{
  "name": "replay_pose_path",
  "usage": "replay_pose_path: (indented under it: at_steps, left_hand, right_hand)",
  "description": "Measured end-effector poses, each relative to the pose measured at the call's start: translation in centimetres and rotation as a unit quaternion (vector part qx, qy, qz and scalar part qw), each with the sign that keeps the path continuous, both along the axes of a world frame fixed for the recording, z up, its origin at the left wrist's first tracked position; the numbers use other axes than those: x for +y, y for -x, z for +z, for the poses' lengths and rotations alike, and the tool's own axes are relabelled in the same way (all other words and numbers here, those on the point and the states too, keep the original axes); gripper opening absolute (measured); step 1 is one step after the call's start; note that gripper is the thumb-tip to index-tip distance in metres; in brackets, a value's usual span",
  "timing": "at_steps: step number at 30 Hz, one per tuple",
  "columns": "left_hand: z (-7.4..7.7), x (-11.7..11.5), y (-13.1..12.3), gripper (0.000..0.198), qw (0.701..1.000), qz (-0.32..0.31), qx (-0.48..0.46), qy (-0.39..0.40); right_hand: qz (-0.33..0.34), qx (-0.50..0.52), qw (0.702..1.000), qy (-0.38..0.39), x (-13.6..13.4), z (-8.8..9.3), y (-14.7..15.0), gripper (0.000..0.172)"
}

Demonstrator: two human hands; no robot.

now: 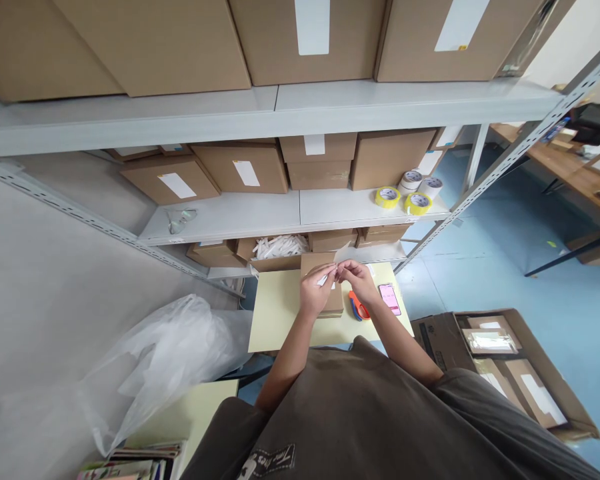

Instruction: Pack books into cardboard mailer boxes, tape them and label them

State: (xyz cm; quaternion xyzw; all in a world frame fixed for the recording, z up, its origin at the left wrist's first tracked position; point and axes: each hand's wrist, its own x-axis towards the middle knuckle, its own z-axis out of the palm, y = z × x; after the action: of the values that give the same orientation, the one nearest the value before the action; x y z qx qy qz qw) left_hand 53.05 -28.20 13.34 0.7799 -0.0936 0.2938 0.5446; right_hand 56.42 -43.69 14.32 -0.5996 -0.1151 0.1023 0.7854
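While tight, both grips (316, 291) (361, 281) on label (324, 279).

You have a single view, from the camera on your head, looking forward and steeply down over your own chest. Your left hand (314, 295) and right hand (360, 280) sit small at frame centre; shelving (280, 107) fills the upper half.

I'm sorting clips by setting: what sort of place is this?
Likely a stockroom or packing area: metal shelving loaded with labelled cardboard boxes, and rolls of packing tape on a shelf.
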Motion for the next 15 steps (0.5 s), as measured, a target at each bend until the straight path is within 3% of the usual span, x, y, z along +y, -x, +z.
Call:
replay_pose_path:
  at_steps: [15]
  left_hand:
    - [0.47,0.14,-0.31,0.018,1.0,-0.01,-0.003,-0.006]
  right_hand:
    - [-0.003,-0.005,1.0,0.01,0.15,0.19,-0.5,0.032]
